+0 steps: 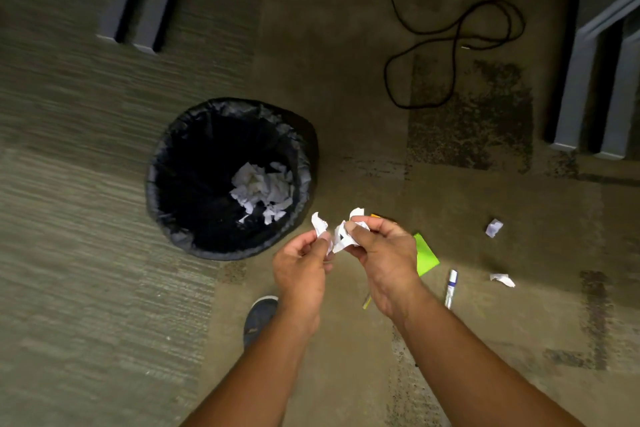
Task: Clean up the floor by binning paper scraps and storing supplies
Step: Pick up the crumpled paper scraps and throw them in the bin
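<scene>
Left hand [300,262] pinching one paper scrap [319,224], right hand [382,253] another [346,234], just right of the bin [228,178]. Risk: released here, missing the rim, landing on floor.

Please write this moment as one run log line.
left hand: holds paper scrap | right hand: holds crumpled paper | bin: beside hands, scraps inside
</scene>
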`<state>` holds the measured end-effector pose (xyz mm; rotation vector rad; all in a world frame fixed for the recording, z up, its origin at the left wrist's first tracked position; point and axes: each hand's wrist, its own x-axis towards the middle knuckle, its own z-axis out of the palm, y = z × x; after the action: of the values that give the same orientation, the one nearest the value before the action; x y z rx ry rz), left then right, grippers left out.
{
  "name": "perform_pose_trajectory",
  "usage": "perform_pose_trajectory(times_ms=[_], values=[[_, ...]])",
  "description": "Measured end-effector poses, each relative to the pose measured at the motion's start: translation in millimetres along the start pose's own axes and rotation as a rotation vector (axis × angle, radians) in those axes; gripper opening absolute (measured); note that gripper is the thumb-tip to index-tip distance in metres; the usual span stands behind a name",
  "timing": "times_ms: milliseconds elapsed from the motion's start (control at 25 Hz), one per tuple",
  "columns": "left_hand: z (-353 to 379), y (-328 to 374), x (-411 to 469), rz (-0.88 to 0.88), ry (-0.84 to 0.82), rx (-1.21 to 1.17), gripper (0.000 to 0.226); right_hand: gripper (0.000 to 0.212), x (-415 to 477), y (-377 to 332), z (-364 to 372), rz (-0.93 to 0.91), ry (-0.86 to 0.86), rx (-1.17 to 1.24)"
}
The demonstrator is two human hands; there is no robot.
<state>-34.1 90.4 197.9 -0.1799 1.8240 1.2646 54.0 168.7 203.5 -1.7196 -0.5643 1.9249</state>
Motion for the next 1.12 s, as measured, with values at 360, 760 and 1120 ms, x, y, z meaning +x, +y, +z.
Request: perform_pose_trajectory(times_ms=[360,760,1120], values=[[-94.0,75.5,70.2,-0.043,0.091,-0.109,0.018,0.008,-14.5,12.5,133.2,0.03,-0.069,-0.088],[-128.0,97.9,118.4,-0.221,0.145,-0.098,0.012,0.028,-1.3,16.3,185.0,0.134,-0.035,-0.091],[-95.4,96.0,91.3,-0.053,0.157,0.03,0.017,0.022,-12.4,-4.2,125.0,0.172,-0.108,-0.04]])
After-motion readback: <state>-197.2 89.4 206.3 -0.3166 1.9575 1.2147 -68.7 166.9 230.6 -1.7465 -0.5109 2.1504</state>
